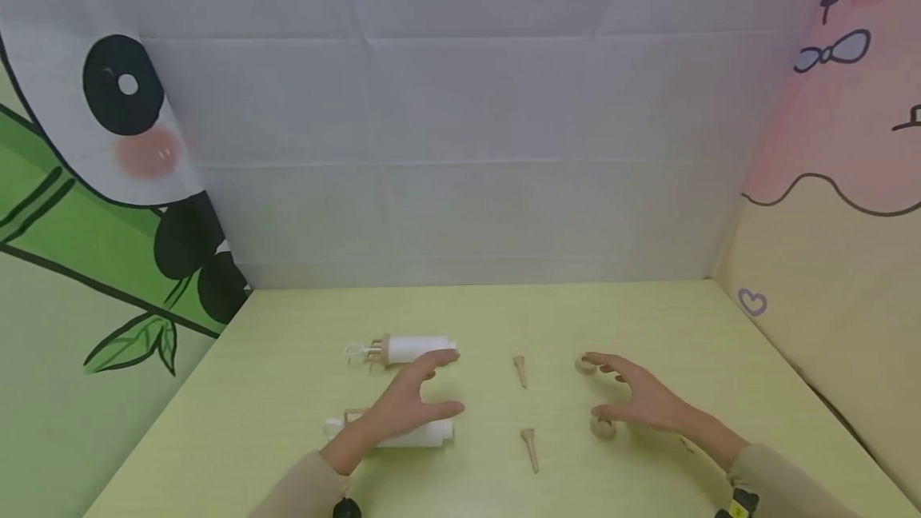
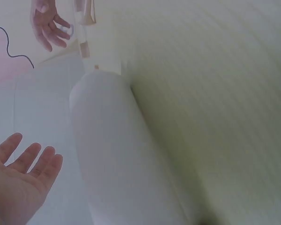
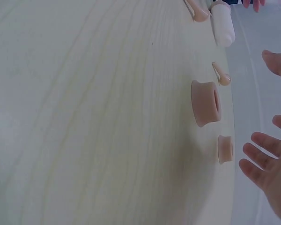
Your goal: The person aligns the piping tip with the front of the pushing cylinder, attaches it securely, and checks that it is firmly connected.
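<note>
Left hand (image 1: 410, 396) and right hand (image 1: 642, 395), spread and gripping nothing, are held near white cylinders (image 1: 407, 348), lower centre-left, and rings (image 1: 603, 432), lower centre-right; no finished step can be confirmed, pegs (image 1: 529, 448) between being seen loose.

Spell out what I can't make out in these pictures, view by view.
Head view: part of the near white cylinder, hidden behind the left hand.
Head view: part of the far ring, hidden behind the right hand.
Left wrist view: one end of the large white shape, cut off by the bottom edge.
Right wrist view: the larger-looking peg's tip, cut off by the top edge.
</note>
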The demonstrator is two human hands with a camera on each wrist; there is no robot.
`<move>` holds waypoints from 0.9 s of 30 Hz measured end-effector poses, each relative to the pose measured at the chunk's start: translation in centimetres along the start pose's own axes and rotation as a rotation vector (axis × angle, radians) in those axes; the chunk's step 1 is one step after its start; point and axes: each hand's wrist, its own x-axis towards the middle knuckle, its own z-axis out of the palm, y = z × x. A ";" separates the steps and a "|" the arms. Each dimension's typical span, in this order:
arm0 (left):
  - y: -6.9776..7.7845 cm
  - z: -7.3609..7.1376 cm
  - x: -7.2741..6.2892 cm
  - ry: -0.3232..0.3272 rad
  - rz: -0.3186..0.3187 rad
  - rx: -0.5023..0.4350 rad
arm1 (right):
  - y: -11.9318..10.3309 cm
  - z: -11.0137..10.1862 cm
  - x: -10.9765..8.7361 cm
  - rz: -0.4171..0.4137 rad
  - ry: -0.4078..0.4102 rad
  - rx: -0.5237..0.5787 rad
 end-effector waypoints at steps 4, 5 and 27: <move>0.5 1.6 0.4 -0.026 0.014 -0.065 | 0.0 0.2 0.1 -0.018 -0.015 0.014; 0.6 1.9 0.5 -0.031 0.020 -0.076 | -0.1 0.3 0.0 -0.021 -0.018 0.020; 2.4 8.1 1.4 -0.022 -0.102 -0.262 | 0.3 1.6 -1.4 0.010 -0.037 0.117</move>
